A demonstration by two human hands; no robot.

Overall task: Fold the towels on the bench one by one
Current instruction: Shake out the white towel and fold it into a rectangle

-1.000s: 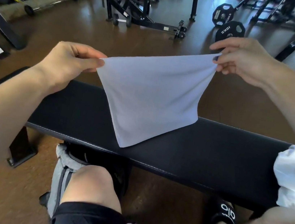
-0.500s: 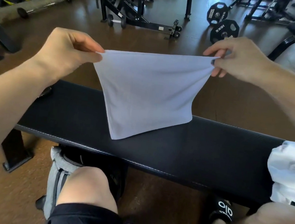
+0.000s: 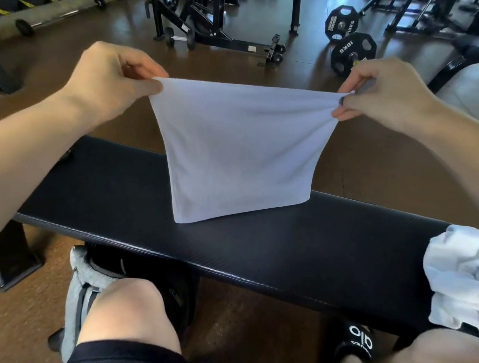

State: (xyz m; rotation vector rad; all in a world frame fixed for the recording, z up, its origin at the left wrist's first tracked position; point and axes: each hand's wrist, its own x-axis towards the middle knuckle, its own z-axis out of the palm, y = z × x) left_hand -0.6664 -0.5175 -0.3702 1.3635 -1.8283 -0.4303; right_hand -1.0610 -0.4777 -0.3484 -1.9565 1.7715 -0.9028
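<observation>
- left hand (image 3: 109, 77) and right hand (image 3: 381, 93) each pinch 1 top corner of the pale towel (image 3: 236, 150).
- it hangs over the black bench (image 3: 315, 247).
- a crumpled white towel (image 3: 467, 281) lies at the bench's right end.

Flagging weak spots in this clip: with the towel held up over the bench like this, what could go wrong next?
1. Both the left hand and right hand pinch only the top corners of the towel; a slipped grip would likely drop one side and spoil the fold.
2. The towel's lower edge hangs slanted, one corner touching the bench, so laying it down may crease it unevenly.
3. The crumpled towel overhangs the bench's near edge and might slide off.
</observation>
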